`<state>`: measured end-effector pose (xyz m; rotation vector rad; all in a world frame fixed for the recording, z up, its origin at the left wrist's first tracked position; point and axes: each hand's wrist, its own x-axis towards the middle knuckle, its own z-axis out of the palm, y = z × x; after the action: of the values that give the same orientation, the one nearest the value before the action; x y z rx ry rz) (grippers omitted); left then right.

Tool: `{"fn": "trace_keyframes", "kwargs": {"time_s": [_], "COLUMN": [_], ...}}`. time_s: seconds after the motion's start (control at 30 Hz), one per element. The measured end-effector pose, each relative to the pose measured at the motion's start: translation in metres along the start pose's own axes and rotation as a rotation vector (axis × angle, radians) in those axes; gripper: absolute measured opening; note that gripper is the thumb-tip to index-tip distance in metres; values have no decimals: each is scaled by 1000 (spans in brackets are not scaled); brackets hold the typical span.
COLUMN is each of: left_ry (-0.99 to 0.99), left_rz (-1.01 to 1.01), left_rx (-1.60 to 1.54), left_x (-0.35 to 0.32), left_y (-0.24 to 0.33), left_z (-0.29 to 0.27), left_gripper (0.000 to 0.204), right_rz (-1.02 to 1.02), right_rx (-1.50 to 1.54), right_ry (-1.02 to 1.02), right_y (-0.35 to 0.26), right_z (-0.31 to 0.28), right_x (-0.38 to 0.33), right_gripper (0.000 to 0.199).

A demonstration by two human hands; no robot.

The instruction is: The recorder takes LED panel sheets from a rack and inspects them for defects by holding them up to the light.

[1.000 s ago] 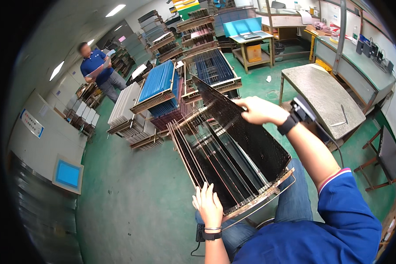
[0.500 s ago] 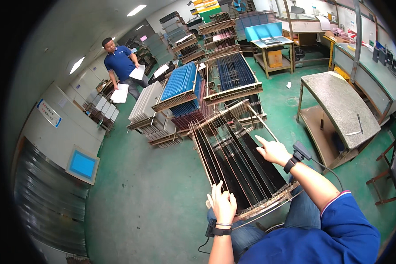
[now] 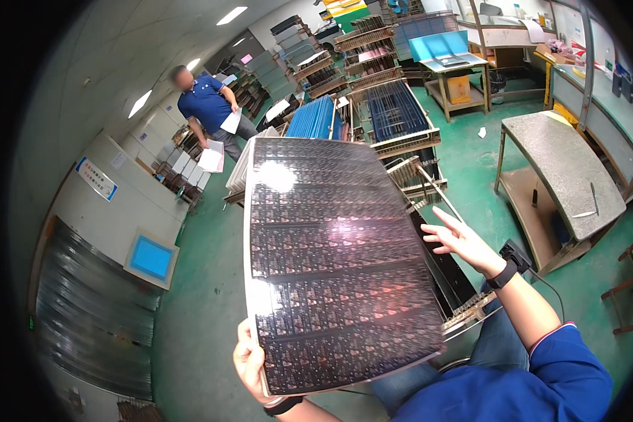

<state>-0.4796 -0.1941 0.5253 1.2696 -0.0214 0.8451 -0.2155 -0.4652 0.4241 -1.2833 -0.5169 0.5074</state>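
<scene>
A large dark glossy panel [image 3: 337,274], printed with rows of small repeated patterns, is tilted up before me and throws back bright light spots. My left hand [image 3: 250,359] grips it at its lower left edge. To the right of the panel, my right hand [image 3: 461,243] has its fingers spread and holds nothing. Below that hand stands a metal slotted rack [image 3: 471,309] with dark panels in it; the raised panel hides most of the rack.
Behind are racks of blue panels [image 3: 313,118] and dark panels [image 3: 397,112]. A grey-topped table [image 3: 563,165] with a knife-like tool stands right. At the back left, a person [image 3: 211,105] in a blue shirt holds white sheets. A blue-centred frame [image 3: 151,259] leans at left.
My left hand has lifted a dark panel out of the rack and up to the left. The right hand has moved slightly right, its fingers now spread. The view has shifted a little.
</scene>
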Motion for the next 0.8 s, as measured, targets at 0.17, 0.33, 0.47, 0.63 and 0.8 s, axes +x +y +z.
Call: {"fn": "trace_keyframes", "kwargs": {"time_s": [0.17,0.33,0.47,0.63,0.8], "left_ry": [3,109,387,218,314], "left_rz": [-73,-250,-274,-354,-385], "left_rx": [-212,-242,-588,-327,-291], "left_x": [-16,-19,-34,-68,-69], "left_y": [-36,-76,-85,-134,-132], "left_z": [-7,-12,23,35,17], "left_gripper": [16,33,55,45,39], "right_rz": [48,-63,-181,-156,-245], "right_rx": [934,708,730,713,657], "right_ry": [-38,78,189,131,234], "right_y": [-13,-6,6,14,1], "right_z": [3,-12,-17,5,-38], "right_x": [-8,-21,-30,-51,-71], "right_gripper": [46,39,36,40,36]}}
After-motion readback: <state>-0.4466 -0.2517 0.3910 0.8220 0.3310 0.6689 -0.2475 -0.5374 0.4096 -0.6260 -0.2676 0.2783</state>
